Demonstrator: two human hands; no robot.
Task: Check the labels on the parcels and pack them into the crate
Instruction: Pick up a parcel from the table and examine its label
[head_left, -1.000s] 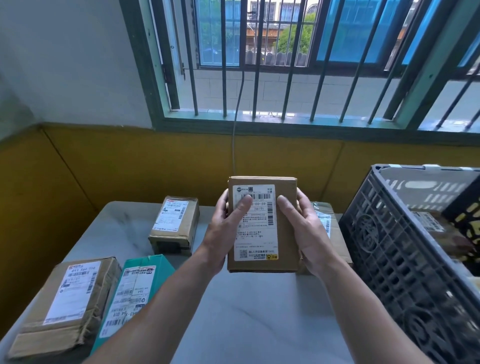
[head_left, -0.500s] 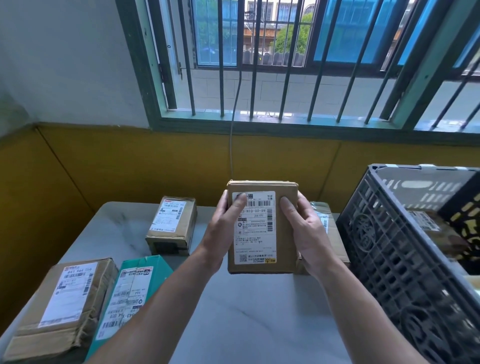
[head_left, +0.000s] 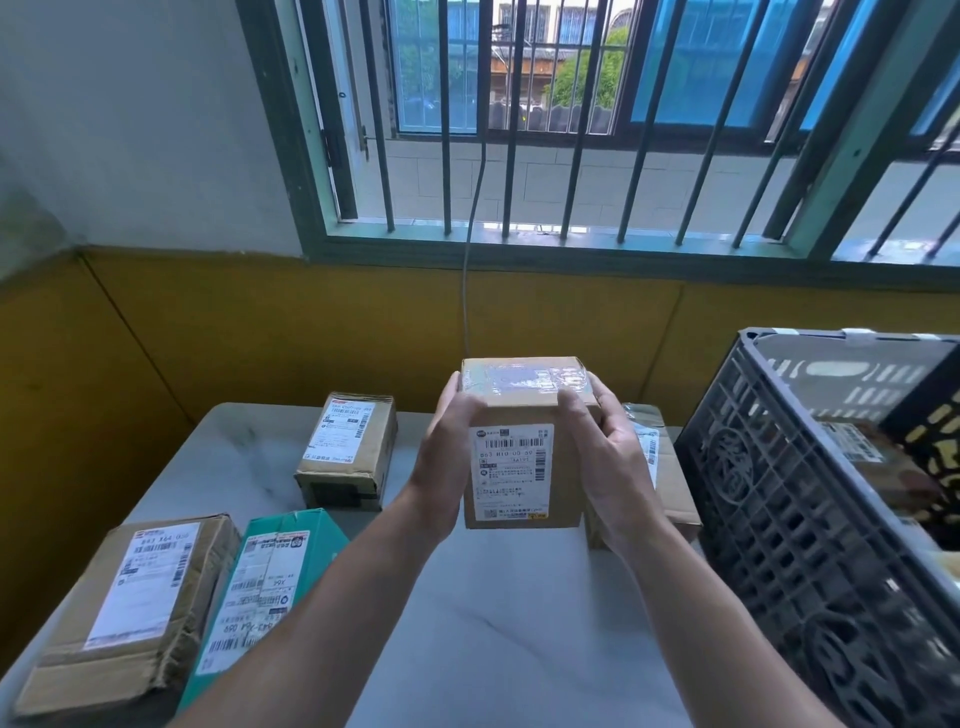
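Observation:
I hold a brown cardboard parcel (head_left: 519, 467) above the middle of the table, its white label facing me and its taped top tilted into view. My left hand (head_left: 447, 457) grips its left side and my right hand (head_left: 608, 457) its right side, fingers over the top edge. The dark grey slatted crate (head_left: 769, 519) stands at the right, with a labelled parcel (head_left: 852, 441) inside it. A flat brown parcel (head_left: 670, 483) lies behind my right hand, partly hidden.
On the grey table (head_left: 493, 623) lie a small brown parcel (head_left: 348, 447) at the back, a large brown parcel (head_left: 135, 608) at the front left and a teal parcel (head_left: 265, 587) beside it. A yellow wall and a barred window rise behind the table.
The held parcel has come lower and tipped its top toward me, so the taped top face now shows. My fingers have shifted from the label face to the top edge.

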